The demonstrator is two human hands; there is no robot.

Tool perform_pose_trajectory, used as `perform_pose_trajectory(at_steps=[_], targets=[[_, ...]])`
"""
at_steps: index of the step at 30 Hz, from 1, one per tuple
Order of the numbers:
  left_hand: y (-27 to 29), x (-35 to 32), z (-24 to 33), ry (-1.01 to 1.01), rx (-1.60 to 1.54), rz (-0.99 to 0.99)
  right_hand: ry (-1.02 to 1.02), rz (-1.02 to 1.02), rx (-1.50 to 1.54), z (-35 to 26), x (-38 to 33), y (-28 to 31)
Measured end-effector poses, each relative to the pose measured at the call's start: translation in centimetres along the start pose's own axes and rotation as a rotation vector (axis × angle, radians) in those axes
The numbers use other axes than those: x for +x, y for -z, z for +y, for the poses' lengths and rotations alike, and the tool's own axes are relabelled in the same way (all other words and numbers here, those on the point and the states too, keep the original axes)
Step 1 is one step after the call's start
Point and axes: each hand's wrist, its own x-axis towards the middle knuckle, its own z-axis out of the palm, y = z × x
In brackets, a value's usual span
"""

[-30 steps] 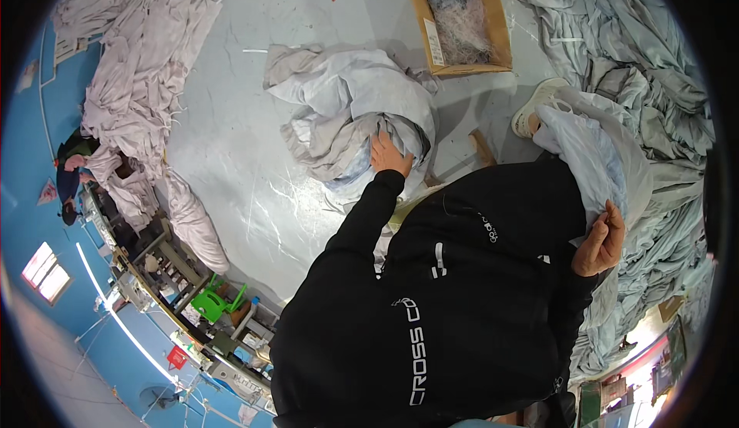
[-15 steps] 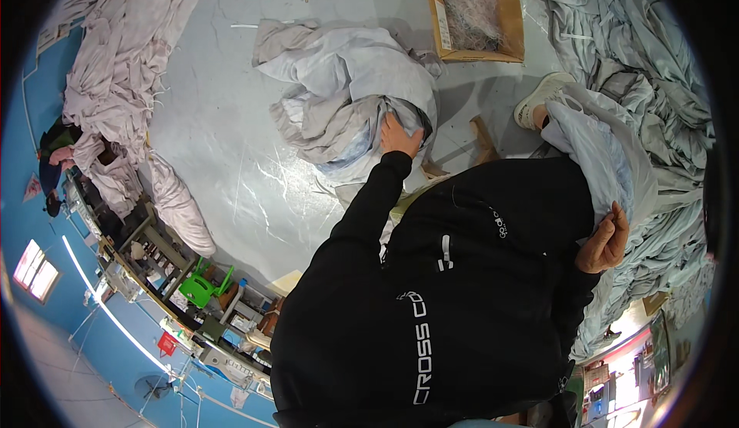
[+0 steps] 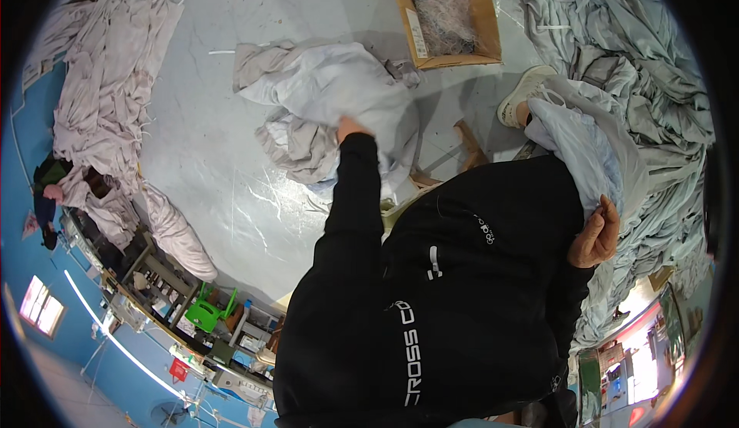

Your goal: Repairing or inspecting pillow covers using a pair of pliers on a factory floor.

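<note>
A heap of pale grey and bluish cloth lies on the floor before me. My left hand reaches into its middle; motion blur and the folds hide the fingers, so I cannot tell whether it grips anything. At the right, a light blue cloth hangs over my leg. My right hand is closed on the lower edge of that cloth, thumb and fingers pinched together.
An open cardboard box with tangled thread scraps stands beyond the heap. Grey-green fabric is piled along the right. Pinkish fabric lies at the left, near a green chair. A wooden leg shows near my shoe.
My left hand has moved left across the heap, and the upper cloth has shifted with a blurred fold. My right hand keeps its pinch. The whole view has shifted slightly.
</note>
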Motion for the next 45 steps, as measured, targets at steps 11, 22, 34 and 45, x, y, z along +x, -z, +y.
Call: perform_pose_trajectory(at_steps=[11, 22, 34, 45], targets=[[4.0, -14.0, -33.0, -0.020, -0.229, 0.450, -0.002, -0.065, 0.185, -1.2, 0.1, -2.1], [10.6, -7.3, -9.9, 0.093, -0.173, 0.755, 0.008, -0.091, 0.130, 0.1, -0.4, -1.7], [13.8, 4.7, 6.2, 0.126, -0.160, 0.007, -0.011, -0.033, 0.062, -1.0, -0.2, -1.5], [9.3, -0.9, -17.7, 0.129, -0.223, 0.220, -0.002, 0.010, 0.045, -1.1, 0.0, -1.6]])
